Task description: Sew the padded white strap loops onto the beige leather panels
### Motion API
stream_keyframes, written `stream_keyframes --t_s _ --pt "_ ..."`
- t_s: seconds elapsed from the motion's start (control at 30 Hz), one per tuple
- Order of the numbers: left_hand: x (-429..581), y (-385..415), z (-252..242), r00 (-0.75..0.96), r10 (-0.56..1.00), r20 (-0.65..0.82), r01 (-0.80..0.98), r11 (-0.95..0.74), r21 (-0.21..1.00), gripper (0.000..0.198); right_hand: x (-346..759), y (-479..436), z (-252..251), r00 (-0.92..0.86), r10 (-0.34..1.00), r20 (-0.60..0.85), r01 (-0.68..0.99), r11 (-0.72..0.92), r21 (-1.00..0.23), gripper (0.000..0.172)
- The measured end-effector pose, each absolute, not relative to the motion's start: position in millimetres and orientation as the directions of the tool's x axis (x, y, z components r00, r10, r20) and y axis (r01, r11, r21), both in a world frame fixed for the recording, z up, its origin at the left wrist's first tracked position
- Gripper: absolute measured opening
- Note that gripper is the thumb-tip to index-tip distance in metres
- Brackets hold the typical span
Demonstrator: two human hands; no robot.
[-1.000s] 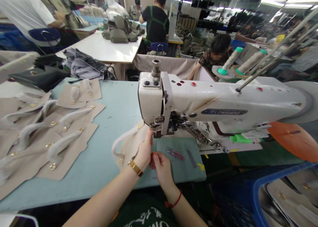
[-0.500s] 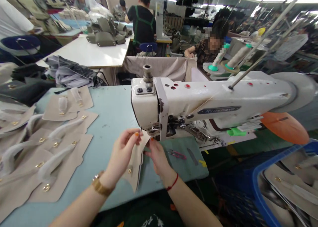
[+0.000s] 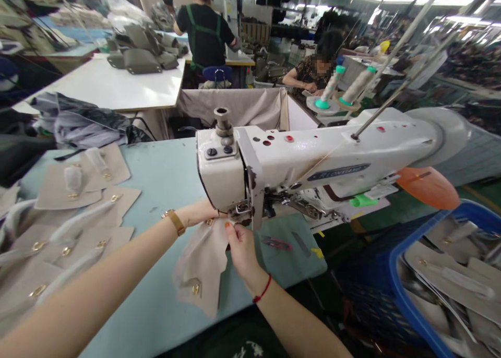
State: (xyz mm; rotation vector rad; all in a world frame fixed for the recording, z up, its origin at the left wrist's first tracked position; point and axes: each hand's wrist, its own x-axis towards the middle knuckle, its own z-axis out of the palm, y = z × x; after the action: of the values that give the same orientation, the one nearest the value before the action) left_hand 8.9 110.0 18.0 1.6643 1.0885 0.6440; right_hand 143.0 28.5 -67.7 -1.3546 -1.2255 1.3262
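Observation:
A white sewing machine stands over the blue-green table. Below its head hangs a beige bag panel with gold metal fittings and a cloudy wrapped strap. My right hand, with a red string at the wrist, pinches the panel's upper edge close to the needle area. My left hand reaches around the far side of the panel; the machine head and panel hide its fingers. A gold watch is on that wrist. Pink-handled thread snips lie right of my right hand.
Several beige panels with wrapped handles cover the table's left. A blue basket of similar panels stands at the right. Thread cones rise behind the machine. Two co-workers sit beyond; a white table holds grey-green pieces.
My left hand has moved forward behind the machine head, and its fingers are now hidden. The panel has turned, showing more of its face and strap. The view has shifted slightly right.

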Motion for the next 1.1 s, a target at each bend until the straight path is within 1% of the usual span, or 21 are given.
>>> stream_keyframes --t_s 0.07,0.2,0.33,0.43,0.6,0.67,0.73,0.8,0.83,0.9,0.97,1.03,1.07,1.1 --pt "10 102 9 0.428 0.896 -0.12 0.303 -0.017 0.953 0.038 148 30 -62 -0.075 0.986 -0.147 0.105 -0.139 -0.985 0.038" --pt "14 89 -15 0.363 0.912 -0.189 0.182 0.129 0.975 0.038 162 33 -55 -0.174 0.965 -0.198 0.108 -0.181 -0.977 0.039" --pt "19 75 -29 0.303 0.922 -0.241 0.085 0.226 0.97 0.038 181 40 -52 -0.27 0.936 -0.225 0.104 -0.204 -0.973 0.037" --pt "24 66 -28 0.264 0.926 -0.27 0.076 0.26 0.963 0.038 193 49 -47 -0.356 0.9 -0.251 0.102 -0.229 -0.968 0.038" --pt "23 59 -25 0.162 0.946 -0.281 0.173 0.253 0.952 0.039 206 63 -35 -0.475 0.835 -0.279 0.105 -0.261 -0.96 0.042" --pt "19 51 -32 0.084 0.976 -0.202 0.237 0.177 0.955 0.038 212 62 -31 -0.517 0.808 -0.284 0.115 -0.263 -0.958 0.04" --pt "15 34 -44 -0.067 0.998 -0.011 0.375 0.036 0.926 0.038 219 55 -29 -0.543 0.785 -0.297 0.138 -0.266 -0.954 0.038" --pt "14 10 -62 -0.186 0.965 0.186 0.53 -0.061 0.846 0.042 224 42 -32 -0.547 0.769 -0.332 0.149 -0.301 -0.942 0.039" --pt "16 -2 -71 -0.204 0.954 0.219 0.561 -0.069 0.825 0.046 226 33 -35 -0.539 0.765 -0.353 0.139 -0.332 -0.933 0.04" --pt "24 -23 -86 -0.184 0.97 0.162 0.5 -0.05 0.865 0.056 227 15 -44 -0.505 0.771 -0.387 0.083 -0.403 -0.911 0.044" --pt "38 -35 -93 -0.188 0.982 0.033 0.366 0.038 0.93 0.063 224 -2 -54 -0.446 0.803 -0.396 -0.004 -0.445 -0.896 0.047" --pt "51 -37 -90 -0.189 0.978 -0.092 0.22 0.133 0.966 0.067 221 -14 -61 -0.375 0.845 -0.381 -0.051 -0.429 -0.902 0.047" --pt "57 -35 -86 -0.184 0.974 -0.135 0.163 0.166 0.973 0.068 220 -19 -63 -0.342 0.869 -0.358 -0.044 -0.395 -0.918 0.047" --pt "62 -33 -82 -0.186 0.971 -0.148 0.133 0.174 0.976 0.068 220 -22 -63 -0.317 0.891 -0.325 -0.021 -0.349 -0.937 0.047"
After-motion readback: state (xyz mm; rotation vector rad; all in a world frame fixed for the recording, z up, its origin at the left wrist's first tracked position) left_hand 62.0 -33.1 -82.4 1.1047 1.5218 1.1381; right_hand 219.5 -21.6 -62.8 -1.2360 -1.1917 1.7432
